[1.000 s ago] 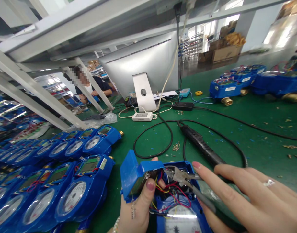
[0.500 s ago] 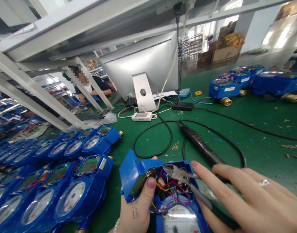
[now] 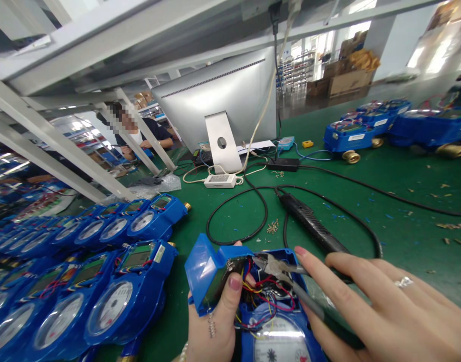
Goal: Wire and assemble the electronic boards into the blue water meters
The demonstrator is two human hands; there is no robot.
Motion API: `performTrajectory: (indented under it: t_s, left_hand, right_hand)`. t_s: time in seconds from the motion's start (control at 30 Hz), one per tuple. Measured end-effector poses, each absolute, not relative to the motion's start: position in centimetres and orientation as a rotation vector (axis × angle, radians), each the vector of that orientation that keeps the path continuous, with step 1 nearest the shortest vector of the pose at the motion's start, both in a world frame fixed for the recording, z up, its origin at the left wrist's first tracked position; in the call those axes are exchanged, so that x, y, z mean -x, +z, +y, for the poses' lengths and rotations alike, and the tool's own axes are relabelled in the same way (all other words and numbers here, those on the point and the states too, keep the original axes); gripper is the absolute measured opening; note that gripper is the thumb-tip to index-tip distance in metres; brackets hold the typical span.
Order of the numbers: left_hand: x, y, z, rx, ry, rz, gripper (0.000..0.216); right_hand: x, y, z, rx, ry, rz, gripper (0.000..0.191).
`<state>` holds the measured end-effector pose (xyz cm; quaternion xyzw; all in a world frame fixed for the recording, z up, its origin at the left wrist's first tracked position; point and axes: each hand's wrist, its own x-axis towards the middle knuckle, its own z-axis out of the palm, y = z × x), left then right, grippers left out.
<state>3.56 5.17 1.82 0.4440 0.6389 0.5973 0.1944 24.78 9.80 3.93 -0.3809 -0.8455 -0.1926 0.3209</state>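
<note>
My left hand (image 3: 214, 322) grips a blue plastic cover (image 3: 203, 271) by its edge, thumb on the inner side, tilted up beside an open blue water meter (image 3: 279, 337). Red, yellow and dark wires (image 3: 266, 294) run between cover and meter body. From the right, my right hand (image 3: 388, 301) is closed round a pair of pliers (image 3: 307, 296) with dark handles. The jaws of the pliers lie inside the housing, near the cover's inner edge; what sits between them I cannot make out.
Rows of blue meters (image 3: 113, 306) fill the left side. A black corded electric screwdriver (image 3: 309, 221) lies behind my right hand, near loose screws (image 3: 273, 226). A monitor (image 3: 222, 100) stands at the back, more meters (image 3: 347, 136) at the back right. A person (image 3: 143, 130) sits beyond the frame posts.
Very little differs. My right hand and the pliers' handles have shifted slightly left; the jaws stay in the housing. My left hand still holds the cover.
</note>
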Motion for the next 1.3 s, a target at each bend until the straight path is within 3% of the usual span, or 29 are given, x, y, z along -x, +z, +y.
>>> performTrajectory:
  t_s: [1.3]
  left_hand:
    - [-3.67, 1.33, 5.34, -1.159, 1.683, 1.655, 0.028]
  right_hand:
    - [-24.88, 3.97, 9.59, 1.020, -0.498, -2.212, 0.044]
